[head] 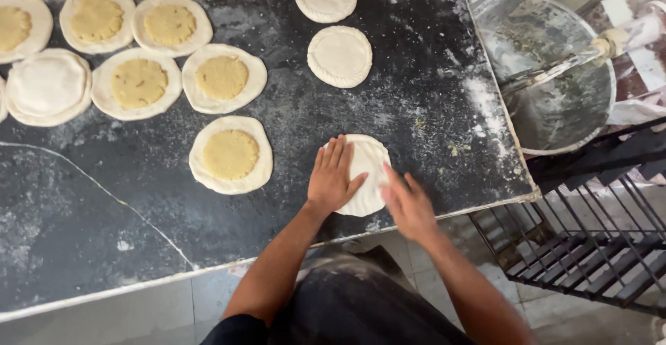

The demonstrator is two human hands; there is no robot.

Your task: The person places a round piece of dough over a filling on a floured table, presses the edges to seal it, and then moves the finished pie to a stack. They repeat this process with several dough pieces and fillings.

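Your left hand (334,176) lies flat, fingers spread, on the covered dough disc (365,173) near the front edge of the dark floured slab (416,109); right hand (408,203) open, blurred, fingertips at its rim. Looks like edge-sealing; next needs even pinches round. Far left, open discs w/ yellow filling (229,155), soft, round.

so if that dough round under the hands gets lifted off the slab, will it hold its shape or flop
The dough round looks thin and soft, so it would probably sag and stretch if lifted by one edge. The left hand lies flat on it and the right hand is at its rim, which suggests it yields to pressure. Flour dusting on the dark slab likely lets it slide rather than stick.
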